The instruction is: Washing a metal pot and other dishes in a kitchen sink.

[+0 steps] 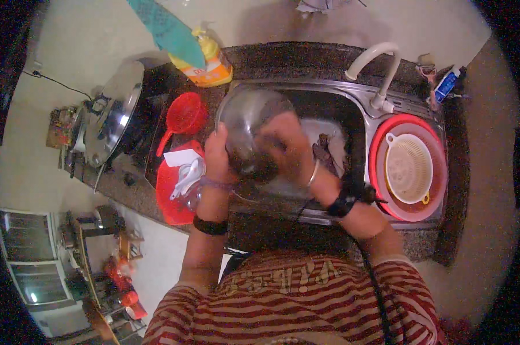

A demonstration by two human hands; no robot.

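A round metal bowl or pot (247, 108) is tilted over the left side of the stainless steel sink (367, 151). My left hand (219, 151) grips its left side, with the thumb on the outer surface. Blurred by motion, my right hand (288, 140) lies against the metal with its fingers bent. Whether it holds a scrubber is hidden by the blur. A dark, crumpled, cloth-like piece (324, 151) rests on the sink's bottom, just right of that hand.
Right of the basin, a white colander (408, 168) sits inside a red basin (376, 172). A curved faucet (383, 73) rises behind. At left are a red strainer (186, 113), a red tray (167, 202) with white spoons (188, 174), a yellow-orange bottle (214, 71) and a large metal lid (119, 116).
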